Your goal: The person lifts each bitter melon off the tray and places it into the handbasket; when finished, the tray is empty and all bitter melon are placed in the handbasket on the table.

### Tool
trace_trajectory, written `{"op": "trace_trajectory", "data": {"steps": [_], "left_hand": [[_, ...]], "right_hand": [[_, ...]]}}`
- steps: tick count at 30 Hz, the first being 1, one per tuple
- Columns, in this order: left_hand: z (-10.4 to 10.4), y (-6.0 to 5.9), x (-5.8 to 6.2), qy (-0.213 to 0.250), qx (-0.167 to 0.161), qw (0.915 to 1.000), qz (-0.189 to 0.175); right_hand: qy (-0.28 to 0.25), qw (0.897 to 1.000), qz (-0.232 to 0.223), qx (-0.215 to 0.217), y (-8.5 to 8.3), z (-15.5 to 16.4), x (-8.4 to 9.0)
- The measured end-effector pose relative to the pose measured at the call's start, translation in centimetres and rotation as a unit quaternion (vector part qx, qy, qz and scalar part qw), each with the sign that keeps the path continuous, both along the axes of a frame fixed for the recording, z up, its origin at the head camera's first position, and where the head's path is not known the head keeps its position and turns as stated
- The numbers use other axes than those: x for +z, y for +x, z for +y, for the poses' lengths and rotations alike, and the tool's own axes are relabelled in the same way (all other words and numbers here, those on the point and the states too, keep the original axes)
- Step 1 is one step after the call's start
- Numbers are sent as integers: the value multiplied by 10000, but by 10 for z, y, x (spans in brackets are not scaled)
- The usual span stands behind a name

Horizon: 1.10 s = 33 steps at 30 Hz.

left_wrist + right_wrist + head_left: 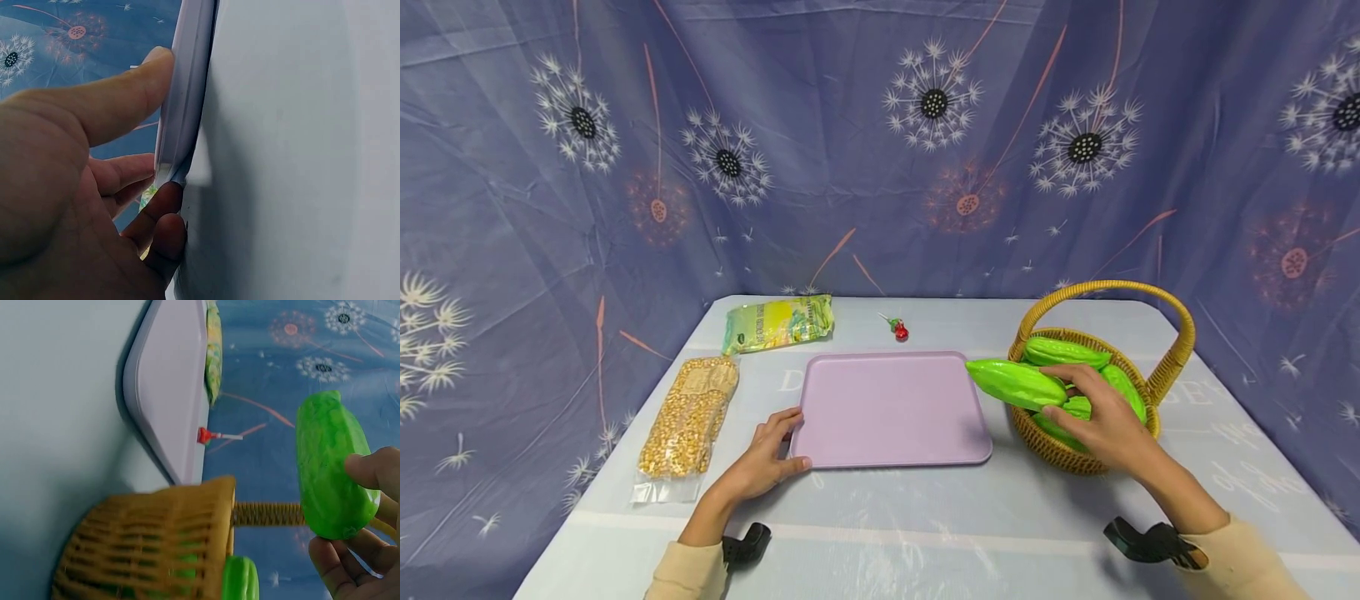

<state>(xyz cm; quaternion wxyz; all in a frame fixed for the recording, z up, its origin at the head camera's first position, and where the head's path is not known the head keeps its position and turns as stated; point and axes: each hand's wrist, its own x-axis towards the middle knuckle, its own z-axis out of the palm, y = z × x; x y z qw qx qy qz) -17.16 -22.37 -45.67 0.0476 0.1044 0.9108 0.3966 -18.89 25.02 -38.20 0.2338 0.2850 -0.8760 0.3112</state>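
My right hand holds a bright green bitter melon between thumb and fingers, above the left rim of a wicker basket. In the right wrist view the bitter melon is clear of the basket. Several more green bitter melons lie inside the basket. At the near left corner of a shallow lilac tray, my left hand grips the rim. The left wrist view has the thumb on the tray's edge, with the other fingers around the corner.
A clear bag of yellow corn kernels lies left of the tray. Behind it is a green and yellow packet. A small red and green item lies beyond the tray. The basket's tall handle arches up at the right. Patterned curtain surrounds the table.
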Motion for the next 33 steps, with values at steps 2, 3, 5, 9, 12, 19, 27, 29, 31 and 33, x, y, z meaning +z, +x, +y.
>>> {"op": "trace_trajectory", "data": {"steps": [2, 3, 5, 9, 12, 19, 27, 29, 31, 33], "left_hand": [[0, 0, 0, 5, -5, 10000, 3], [0, 0, 0, 4, -3, 10000, 2], [0, 0, 0, 18, -5, 10000, 3], [0, 0, 0, 37, 11, 10000, 0], [0, 0, 1, 19, 13, 10000, 24], [-1, 0, 0, -24, -14, 10000, 79], [-1, 0, 1, 13, -19, 10000, 36], [-1, 0, 0, 6, -29, 10000, 48], [-1, 0, 0, 4, -40, 10000, 73], [-1, 0, 0, -2, -48, 10000, 87]], "right_hand": [[36, 9999, -46, -110, 1, 6, 0], [63, 9998, -49, -159, 2, 9, 0], [138, 9995, -38, -267, 2, 15, 1], [83, 9994, -118, -325, 3, 25, 0], [-67, 9994, -225, -258, 3, 32, -2], [-425, 9973, -502, -322, 2, 43, -8], [-606, 9910, -868, -815, 6, 54, -10], [-622, 9906, -812, -910, 5, 58, -10], [-675, 9902, -698, -1008, 3, 61, -11], [-720, 9901, -539, -1077, 1, 64, -12]]}}
